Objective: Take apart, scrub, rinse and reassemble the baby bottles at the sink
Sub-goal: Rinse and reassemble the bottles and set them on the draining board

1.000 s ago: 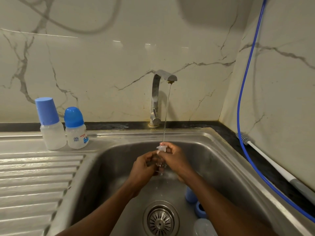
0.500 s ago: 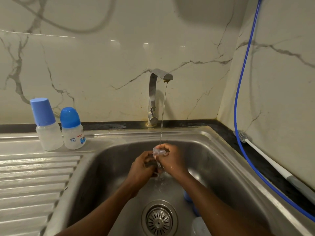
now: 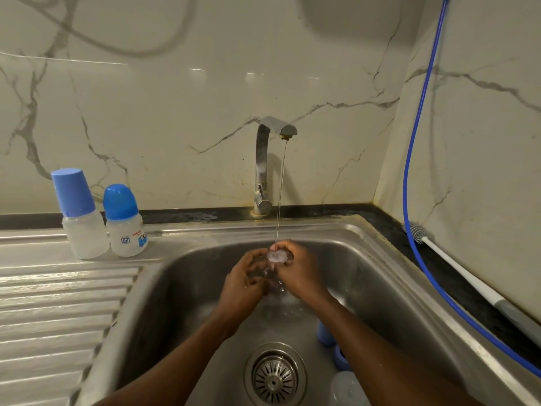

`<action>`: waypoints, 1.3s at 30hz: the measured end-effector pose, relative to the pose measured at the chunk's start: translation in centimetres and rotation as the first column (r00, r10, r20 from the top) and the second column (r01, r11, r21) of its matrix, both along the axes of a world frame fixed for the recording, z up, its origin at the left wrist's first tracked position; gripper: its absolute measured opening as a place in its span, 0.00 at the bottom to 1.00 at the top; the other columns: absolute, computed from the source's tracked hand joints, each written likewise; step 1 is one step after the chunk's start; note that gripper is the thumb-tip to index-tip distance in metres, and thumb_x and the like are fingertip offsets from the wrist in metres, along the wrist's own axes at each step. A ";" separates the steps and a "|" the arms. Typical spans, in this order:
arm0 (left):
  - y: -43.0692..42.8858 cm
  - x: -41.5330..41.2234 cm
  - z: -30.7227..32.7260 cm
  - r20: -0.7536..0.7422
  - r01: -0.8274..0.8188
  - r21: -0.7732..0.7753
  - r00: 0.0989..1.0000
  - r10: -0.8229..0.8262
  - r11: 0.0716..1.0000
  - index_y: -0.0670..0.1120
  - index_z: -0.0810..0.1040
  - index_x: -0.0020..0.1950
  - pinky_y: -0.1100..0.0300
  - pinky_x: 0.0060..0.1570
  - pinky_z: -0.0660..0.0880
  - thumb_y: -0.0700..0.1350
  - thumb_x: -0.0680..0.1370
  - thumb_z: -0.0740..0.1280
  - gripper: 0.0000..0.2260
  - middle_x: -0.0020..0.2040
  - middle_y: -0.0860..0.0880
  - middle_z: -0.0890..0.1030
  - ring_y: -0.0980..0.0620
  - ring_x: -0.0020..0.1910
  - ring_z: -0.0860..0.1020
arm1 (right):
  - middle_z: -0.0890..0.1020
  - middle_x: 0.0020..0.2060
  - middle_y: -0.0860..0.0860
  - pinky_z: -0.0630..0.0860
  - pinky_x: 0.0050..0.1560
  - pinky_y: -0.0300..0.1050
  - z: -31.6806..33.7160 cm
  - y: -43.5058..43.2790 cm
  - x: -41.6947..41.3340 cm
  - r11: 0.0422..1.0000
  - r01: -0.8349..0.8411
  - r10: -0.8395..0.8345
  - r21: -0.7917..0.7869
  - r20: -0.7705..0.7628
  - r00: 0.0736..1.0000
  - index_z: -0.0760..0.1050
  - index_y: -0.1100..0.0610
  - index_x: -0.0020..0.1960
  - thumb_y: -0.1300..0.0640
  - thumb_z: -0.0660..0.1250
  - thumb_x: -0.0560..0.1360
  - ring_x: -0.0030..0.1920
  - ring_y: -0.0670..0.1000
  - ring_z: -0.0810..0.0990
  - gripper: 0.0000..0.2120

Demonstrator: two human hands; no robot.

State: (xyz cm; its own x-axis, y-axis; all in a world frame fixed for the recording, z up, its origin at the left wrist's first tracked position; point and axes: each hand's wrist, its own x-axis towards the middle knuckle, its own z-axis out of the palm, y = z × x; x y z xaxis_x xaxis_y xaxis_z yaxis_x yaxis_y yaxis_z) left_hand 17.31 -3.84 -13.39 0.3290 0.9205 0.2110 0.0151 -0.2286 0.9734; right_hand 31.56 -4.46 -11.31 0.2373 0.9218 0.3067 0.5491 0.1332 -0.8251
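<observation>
Clear silicone, pale and faintly frosted, makes up the teat held under the tap. Its round flange faces the camera and a thin stream of water lands on its upper edge. It is above the middle of the steel sink, toward the back wall of the basin. The right hand has it in a closed grip, thumb and fingers curled round its right side. The left hand comes in from the other side with its fingers bent toward the teat's left edge, though the view does not show whether that grip actually pinches it. Droplets fall below the hands. On the basin floor the drain strainer sits near the front. To its right, partly hidden by the right forearm, lie two blue bottle parts and a clear bottle body. Two small translucent bottles stand upright and side by side on the ribbed drainboard to the left. The tall-capped bottle has a straight blue cap, and the dome-capped bottle has a printed label. On the dark bench to the right of the sink lies a white-handled bottle brush, and a blue hose runs down the marble wall and crosses near its bristled head.
</observation>
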 end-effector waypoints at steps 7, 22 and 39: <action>0.2 -0.1 -0.2 0.001 -0.079 0.101 0.997 0.080 0.992 0.54 0.73 0.64 0.56 0.49 0.82 0.32 0.76 0.67 0.22 0.52 0.53 0.84 0.53 0.50 0.83 | 0.81 0.53 0.49 0.79 0.47 0.37 0.0 0.1 -0.5 0.997 -0.072 0.070 -0.028 -0.053 0.996 0.78 0.51 0.59 0.59 0.68 0.77 0.51 0.47 0.80 0.12; 0.3 0.0 -0.5 -0.217 -0.240 0.252 0.930 0.296 0.938 0.53 0.67 0.71 0.53 0.50 0.81 0.30 0.76 0.63 0.28 0.60 0.52 0.73 0.51 0.52 0.78 | 0.78 0.43 0.49 0.72 0.34 0.37 1.1 0.0 4.2 0.943 0.275 -0.230 -0.187 0.231 0.946 0.71 0.50 0.52 0.54 0.72 0.74 0.40 0.46 0.78 0.11; 0.0 -0.2 -0.3 -0.316 -0.212 0.274 0.901 0.297 0.938 0.47 0.65 0.74 0.45 0.63 0.75 0.31 0.76 0.64 0.29 0.69 0.46 0.71 0.46 0.62 0.76 | 0.84 0.40 0.54 0.77 0.33 0.34 6.5 -6.8 6.0 0.685 0.114 0.365 -0.719 0.475 0.800 0.81 0.58 0.54 0.63 0.71 0.74 0.33 0.45 0.81 0.09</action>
